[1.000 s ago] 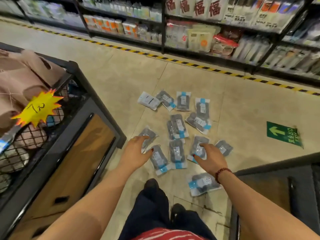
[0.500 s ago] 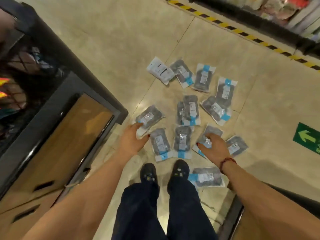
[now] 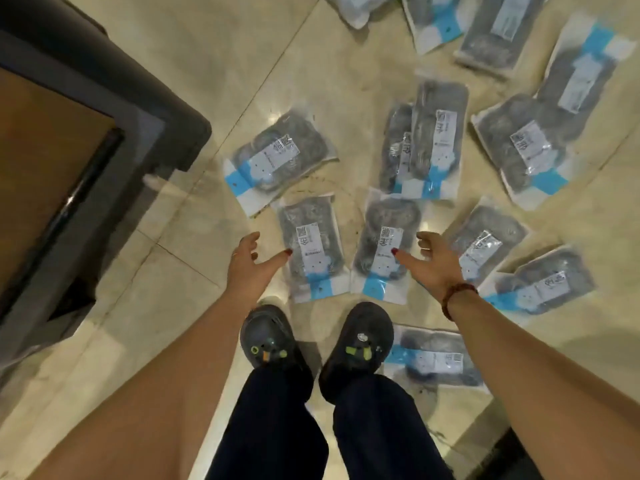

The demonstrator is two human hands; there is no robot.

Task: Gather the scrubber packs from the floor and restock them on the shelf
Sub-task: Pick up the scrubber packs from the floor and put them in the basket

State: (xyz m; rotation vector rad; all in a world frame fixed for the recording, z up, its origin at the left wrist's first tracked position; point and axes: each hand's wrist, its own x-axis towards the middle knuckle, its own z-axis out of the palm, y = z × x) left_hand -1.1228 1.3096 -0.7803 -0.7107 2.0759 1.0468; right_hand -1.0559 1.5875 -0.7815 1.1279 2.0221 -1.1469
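Lifted off the scrubber packs [image 3: 311,244], left hand [image 3: 251,268] and right hand [image 3: 433,263] hang spread, empty; gathering likely begins: grip the two between them.

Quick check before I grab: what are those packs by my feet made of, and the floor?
Packs: thin clear plastic film, glossy, judging by glare and wrinkles; grey scrubber inside, possibly metal mesh, too blurred to confirm. Floor: polished beige stone or ceramic tile, shown by reflections and joint lines.

Clear scrubber packs [image 3: 313,247], blue-tabbed, lie scattered flat on floor [image 3: 214,98].
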